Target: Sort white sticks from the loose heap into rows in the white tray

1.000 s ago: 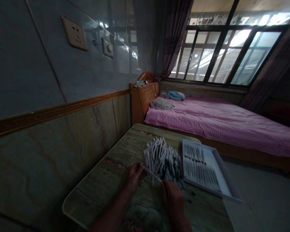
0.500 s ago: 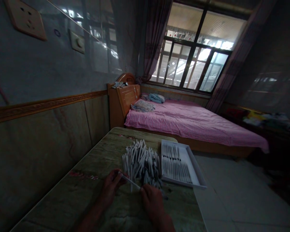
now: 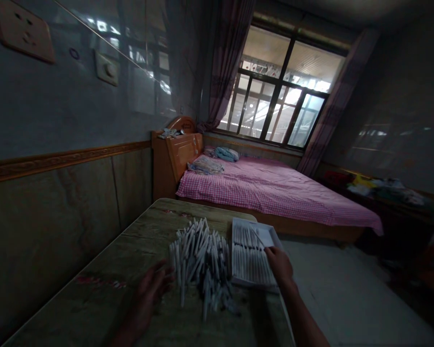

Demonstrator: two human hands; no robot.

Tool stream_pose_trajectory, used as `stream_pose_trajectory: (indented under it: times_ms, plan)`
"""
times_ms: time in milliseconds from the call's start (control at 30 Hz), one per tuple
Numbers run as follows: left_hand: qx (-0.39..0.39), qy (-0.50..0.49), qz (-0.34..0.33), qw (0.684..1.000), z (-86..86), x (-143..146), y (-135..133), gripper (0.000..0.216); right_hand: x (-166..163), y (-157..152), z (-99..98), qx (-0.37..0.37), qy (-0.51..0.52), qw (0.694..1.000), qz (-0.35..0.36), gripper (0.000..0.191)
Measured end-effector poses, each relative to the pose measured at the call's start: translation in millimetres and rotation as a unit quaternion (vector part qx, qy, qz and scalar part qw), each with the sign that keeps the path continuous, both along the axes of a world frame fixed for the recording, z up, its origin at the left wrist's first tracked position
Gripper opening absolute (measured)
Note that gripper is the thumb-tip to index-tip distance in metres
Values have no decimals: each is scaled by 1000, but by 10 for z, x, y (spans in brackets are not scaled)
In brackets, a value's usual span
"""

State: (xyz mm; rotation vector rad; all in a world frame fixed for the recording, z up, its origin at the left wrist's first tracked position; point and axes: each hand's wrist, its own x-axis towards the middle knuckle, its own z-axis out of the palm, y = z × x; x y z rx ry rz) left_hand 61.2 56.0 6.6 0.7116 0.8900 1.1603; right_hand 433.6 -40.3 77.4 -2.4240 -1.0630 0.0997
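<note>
A loose heap of several white pens (image 3: 198,258) lies on the table (image 3: 104,299). To its right stands a white tray (image 3: 273,237) with pens laid in rows. My right hand (image 3: 279,264) is over the tray, fingers pinched on one white pen (image 3: 257,237) that points up and left across the rows. My left hand (image 3: 150,288) hovers just left of the heap, fingers spread and holding nothing.
The table stands against a tiled wall on the left. Beyond it is a bed with a pink checked cover (image 3: 271,188) and a wooden headboard (image 3: 175,152). Floor (image 3: 347,289) opens to the right of the table. A window (image 3: 275,106) is at the back.
Both hands held one pen near the heap before. Now my right hand has carried it right to the tray, and my left hand has let go and opened.
</note>
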Motion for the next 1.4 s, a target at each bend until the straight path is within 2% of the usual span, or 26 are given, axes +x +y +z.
stream_pose_trajectory:
  times_ms: [100,200,367,500,600,700,767,833,900,1000,1133,1400]
  plan:
    - [-1,23,-7,1000,-53,16,14,66,226,112,-37,-32,-14,998,-57,43]
    - [10,27,-12,1000,-89,13,26,61,297,241,-120,-54,-17,995,-82,43]
    - [10,30,8,999,-65,0,24,58,333,403,-226,-66,-9,995,-71,45]
    - [13,31,9,999,-33,19,7,58,271,382,-215,-39,-13,998,-38,42]
    - [31,49,-9,998,-36,43,-3,55,51,250,-187,4,-24,1000,-2,41]
    - [54,74,-34,995,-41,77,-12,49,-379,37,-221,39,-23,997,66,35]
    - [66,86,-47,993,-37,101,-21,47,-734,-119,-288,71,-20,984,160,29]
    - [77,94,-56,991,-32,118,-31,44,-1069,-245,-366,68,-46,969,231,24]
    - [83,99,-57,990,-34,124,-39,41,-1324,-317,-426,32,-85,969,230,22]
    - [91,92,-41,991,-61,121,-41,38,-1521,-323,-456,-37,-142,970,194,20]
    - [101,77,-21,992,-114,120,-31,36,-1583,-260,-448,-82,-175,963,189,19]
    - [95,86,-34,991,-90,128,-40,31,-1552,-215,-512,-93,-166,965,178,20]
